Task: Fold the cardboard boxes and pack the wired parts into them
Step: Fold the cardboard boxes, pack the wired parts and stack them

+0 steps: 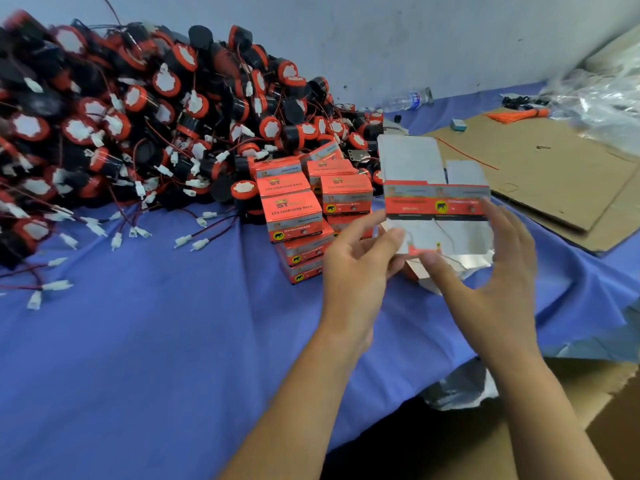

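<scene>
Centre-right, the left hand [360,261] and right hand [491,275] are pinching the flat box [437,201], seemingly readying the fold.

Blue cloth [138,323] — water bottle [405,101], orange ties [516,115].

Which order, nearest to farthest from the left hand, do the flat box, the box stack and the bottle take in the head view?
1. flat box: held by the left hand, just above it.
2. box stack: beside the hand, on its left.
3. bottle: far back, lying by the wall.
</scene>
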### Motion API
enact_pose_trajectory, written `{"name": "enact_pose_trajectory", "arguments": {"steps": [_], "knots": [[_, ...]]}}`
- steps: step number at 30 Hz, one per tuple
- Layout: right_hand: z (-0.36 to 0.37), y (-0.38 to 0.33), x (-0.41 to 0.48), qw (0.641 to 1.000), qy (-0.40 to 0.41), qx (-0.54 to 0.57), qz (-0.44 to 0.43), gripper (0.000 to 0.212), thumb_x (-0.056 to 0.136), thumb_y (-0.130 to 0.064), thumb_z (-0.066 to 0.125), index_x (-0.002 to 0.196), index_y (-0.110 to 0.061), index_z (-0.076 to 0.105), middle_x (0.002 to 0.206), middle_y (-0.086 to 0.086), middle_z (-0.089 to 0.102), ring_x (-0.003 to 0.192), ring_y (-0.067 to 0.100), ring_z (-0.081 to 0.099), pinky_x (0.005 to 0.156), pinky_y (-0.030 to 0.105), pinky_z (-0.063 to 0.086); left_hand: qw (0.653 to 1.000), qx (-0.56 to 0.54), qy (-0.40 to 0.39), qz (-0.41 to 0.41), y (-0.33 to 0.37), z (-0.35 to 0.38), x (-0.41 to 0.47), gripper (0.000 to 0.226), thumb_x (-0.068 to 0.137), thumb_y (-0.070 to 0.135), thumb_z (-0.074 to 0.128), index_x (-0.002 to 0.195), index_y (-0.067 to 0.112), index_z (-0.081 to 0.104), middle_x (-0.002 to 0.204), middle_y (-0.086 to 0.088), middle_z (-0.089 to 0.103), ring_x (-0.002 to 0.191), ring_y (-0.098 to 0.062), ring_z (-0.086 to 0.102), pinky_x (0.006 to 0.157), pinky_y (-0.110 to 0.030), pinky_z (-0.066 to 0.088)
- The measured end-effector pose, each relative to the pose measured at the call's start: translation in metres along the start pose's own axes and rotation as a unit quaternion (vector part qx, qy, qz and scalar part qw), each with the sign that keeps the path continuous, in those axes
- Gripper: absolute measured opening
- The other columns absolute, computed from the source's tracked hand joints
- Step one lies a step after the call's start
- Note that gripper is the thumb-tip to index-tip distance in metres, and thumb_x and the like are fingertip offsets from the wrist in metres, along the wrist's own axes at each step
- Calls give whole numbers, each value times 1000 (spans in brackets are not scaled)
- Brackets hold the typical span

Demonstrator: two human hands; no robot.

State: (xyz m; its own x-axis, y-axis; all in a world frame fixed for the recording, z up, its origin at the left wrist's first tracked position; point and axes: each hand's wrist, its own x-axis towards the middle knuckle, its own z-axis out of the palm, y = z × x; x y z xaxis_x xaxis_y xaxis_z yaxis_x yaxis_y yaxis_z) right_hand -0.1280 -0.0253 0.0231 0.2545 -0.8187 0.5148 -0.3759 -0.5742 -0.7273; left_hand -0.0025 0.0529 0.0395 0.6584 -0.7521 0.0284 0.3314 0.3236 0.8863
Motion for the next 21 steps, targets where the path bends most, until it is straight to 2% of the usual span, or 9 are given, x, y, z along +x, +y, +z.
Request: {"name": "enact_pose_trajectory", "arguments": {"steps": [3, 5, 7, 9, 11, 15, 17, 19, 21], "knots": [[-4, -24, -18, 988, -108, 114, -12, 83, 75, -49, 84, 147, -44, 43, 140, -32, 48, 129, -3, 51, 99, 14, 46, 998, 50, -1, 41, 25, -48, -46, 31, 98, 11, 67, 116, 34, 78, 97, -4, 76, 86, -8, 66, 75, -19, 54], [4, -40, -36, 983, -139, 120, -20, 85, 73, -43, 86, 146, -48, 44, 136, -24, 52, 117, -1, 58, 91, 15, 50, 989, 120, 46, 79, 35, -81, -79, 36, 97, 9, 68, 119, 36, 77, 86, -1, 72, 78, -5, 65, 73, -19, 56], [18, -58, -57, 979, -173, 103, -32, 90, 71, -39, 88, 147, -51, 41, 132, -19, 48, 113, -3, 56, 90, 13, 47, 970, 197, 93, 109, 40, -112, -109, 39, 95, 7, 70, 123, 35, 75, 83, -4, 69, 73, -6, 66, 73, -18, 56], [35, -78, -79, 969, -226, 75, -65, 91, 71, -40, 85, 148, -54, 38, 126, -16, 40, 114, -11, 48, 88, 2, 39, 943, 273, 142, 129, 43, -139, -135, 44, 92, 8, 72, 126, 36, 72, 88, -1, 68, 75, -7, 68, 75, -17, 54], [50, -97, -100, 953, -280, 64, -93, 87, 73, -42, 81, 147, -56, 38, 122, -15, 32, 113, -19, 41, 85, -3, 36, 910, 334, 197, 148, 47, -162, -158, 49, 91, 8, 73, 128, 39, 69, 89, 5, 67, 79, -6, 69, 76, -13, 52], [71, -134, -135, 938, -323, 64, -109, 66, 77, -39, 76, 134, -56, 47, 120, -16, 31, 109, -15, 45, 84, 14, 47, 837, 453, 268, 151, 61, -200, -195, 50, 91, 10, 75, 134, 31, 65, 90, 8, 62, 82, -7, 65, 76, -19, 53], [78, -150, -149, 928, -352, 63, -104, 68, 76, -42, 76, 135, -54, 45, 120, -16, 31, 106, -6, 50, 89, 25, 51, 826, 465, 283, 145, 70, -215, -208, 49, 90, 11, 76, 135, 27, 66, 91, 8, 61, 83, -5, 64, 74, -16, 52], [84, -160, -160, 913, -388, 56, -110, 82, 74, -49, 81, 142, -58, 35, 119, -17, 27, 102, 0, 55, 91, 25, 50, 823, 472, 282, 141, 79, -225, -218, 48, 91, 12, 74, 136, 25, 66, 91, 9, 61, 84, -5, 64, 72, -10, 50], [89, -167, -166, 907, -404, 49, -110, 88, 73, -50, 85, 143, -61, 32, 117, -17, 26, 97, -4, 53, 88, 14, 44, 819, 486, 272, 138, 84, -233, -225, 48, 91, 12, 74, 136, 25, 66, 90, 11, 60, 83, -2, 64, 71, -7, 49]]}}
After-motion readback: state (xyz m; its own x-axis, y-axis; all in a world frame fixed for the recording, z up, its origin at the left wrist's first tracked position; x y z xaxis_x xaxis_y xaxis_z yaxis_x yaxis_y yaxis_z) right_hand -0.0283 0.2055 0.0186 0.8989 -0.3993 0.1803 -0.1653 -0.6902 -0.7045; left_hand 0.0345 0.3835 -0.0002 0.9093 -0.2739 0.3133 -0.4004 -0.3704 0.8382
